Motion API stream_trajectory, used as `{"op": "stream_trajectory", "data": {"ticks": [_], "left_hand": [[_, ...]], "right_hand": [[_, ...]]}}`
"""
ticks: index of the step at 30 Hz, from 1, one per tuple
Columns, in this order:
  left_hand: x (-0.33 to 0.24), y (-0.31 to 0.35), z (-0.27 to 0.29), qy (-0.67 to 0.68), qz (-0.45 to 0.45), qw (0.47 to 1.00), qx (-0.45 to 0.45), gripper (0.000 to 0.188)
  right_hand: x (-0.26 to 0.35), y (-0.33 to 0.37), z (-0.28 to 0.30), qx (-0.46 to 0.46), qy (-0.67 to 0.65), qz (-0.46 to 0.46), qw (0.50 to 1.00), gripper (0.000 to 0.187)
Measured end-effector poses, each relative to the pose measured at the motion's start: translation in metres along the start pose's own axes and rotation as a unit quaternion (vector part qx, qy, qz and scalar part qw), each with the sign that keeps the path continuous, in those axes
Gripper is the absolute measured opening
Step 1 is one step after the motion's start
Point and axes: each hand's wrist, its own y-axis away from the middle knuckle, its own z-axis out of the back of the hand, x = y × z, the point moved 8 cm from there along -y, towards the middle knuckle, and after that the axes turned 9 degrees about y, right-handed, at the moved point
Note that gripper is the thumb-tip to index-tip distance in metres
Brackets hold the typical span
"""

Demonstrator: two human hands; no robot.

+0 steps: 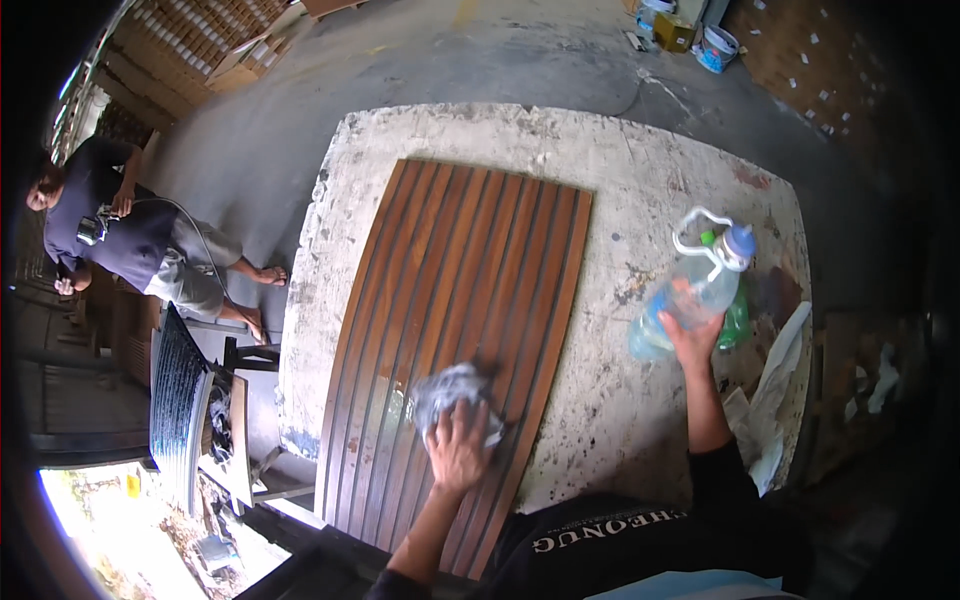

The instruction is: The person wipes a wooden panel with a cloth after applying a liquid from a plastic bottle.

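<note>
A slatted brown wooden panel (470, 260) with dark grooves lies lengthwise on a worn, whitish worktable (365, 140). My left hand (458, 450) presses a crumpled grey-white cloth (440, 390) on the panel's near half, fingers bent over it. Over the table's right side, my right hand (692, 335) is wrapped round the lower body of a large clear plastic bottle (705, 280). That bottle has a blue cap and a white loop handle, and it leans to the right. Partly hidden behind it is a green bottle (737, 318).
Crumpled white paper (775, 400) lies at the table's right edge. On the left, another person (140, 225) holds a spray gun (95, 228) with a hose, near a dark ribbed panel (180, 410) on a stand. Buckets (716, 48) and a cardboard box (674, 33) stand on the far floor.
</note>
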Motion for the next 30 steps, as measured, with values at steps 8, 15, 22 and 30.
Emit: {"op": "stream_trajectory", "data": {"ticks": [8, 15, 22, 30], "left_hand": [[-0.048, -0.242, 0.066, -0.02, -0.089, 0.979, -0.182, 0.06], [-0.008, -0.018, -0.009, -0.001, -0.037, 0.999, -0.02, 0.073], [-0.025, -0.057, 0.009, -0.016, -0.063, 0.998, 0.008, 0.073], [-0.065, -0.358, 0.086, -0.038, -0.1, 0.979, -0.172, 0.063]], "right_hand": [[-0.042, 0.043, -0.017, 0.092, -0.029, 0.025, 0.995, 0.078], [-0.103, 0.076, -0.003, 0.087, 0.102, 0.082, 0.988, 0.086], [-0.163, 0.117, -0.003, 0.058, 0.189, 0.086, 0.976, 0.083], [-0.177, 0.106, -0.001, 0.082, 0.205, 0.077, 0.972, 0.074]]}}
